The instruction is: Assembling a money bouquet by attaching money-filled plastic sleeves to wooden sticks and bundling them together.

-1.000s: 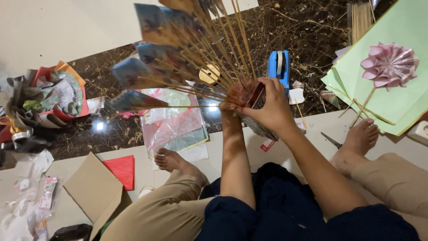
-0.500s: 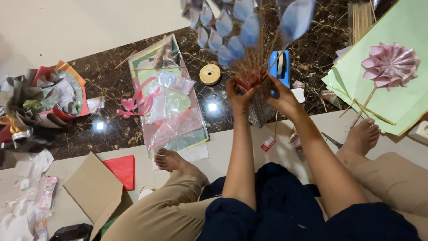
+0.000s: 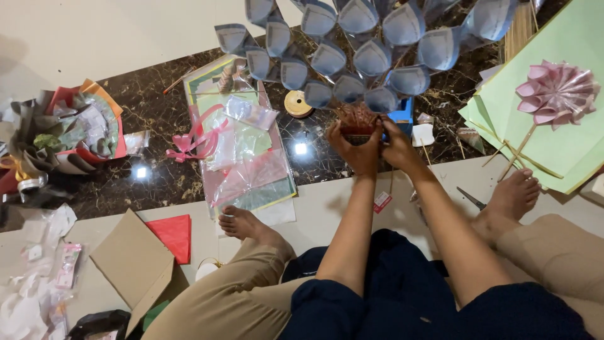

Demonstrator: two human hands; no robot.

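I hold a bouquet of thin wooden sticks [image 3: 357, 117], each tipped with a folded blue-grey paper cone [image 3: 367, 33], standing upright in front of me. My left hand [image 3: 352, 146] and my right hand [image 3: 397, 143] both grip the bundled stick base from either side. A blue tape dispenser [image 3: 402, 112] sits just behind my right hand, partly hidden by the cones.
Clear plastic wrap with pink ribbon [image 3: 242, 148] lies left on the dark marble floor. A tape roll [image 3: 297, 102] sits beyond it. Green paper sheets [image 3: 560, 135] with a pink paper flower [image 3: 555, 92] are at right. Scissors [image 3: 470, 198], cardboard [image 3: 129, 264], red paper [image 3: 173, 234], another bouquet [image 3: 63, 135].
The stick bundle has swung from lying tilted to the left to standing upright. My left hand joined my right on its base, and the cones now face up toward me.
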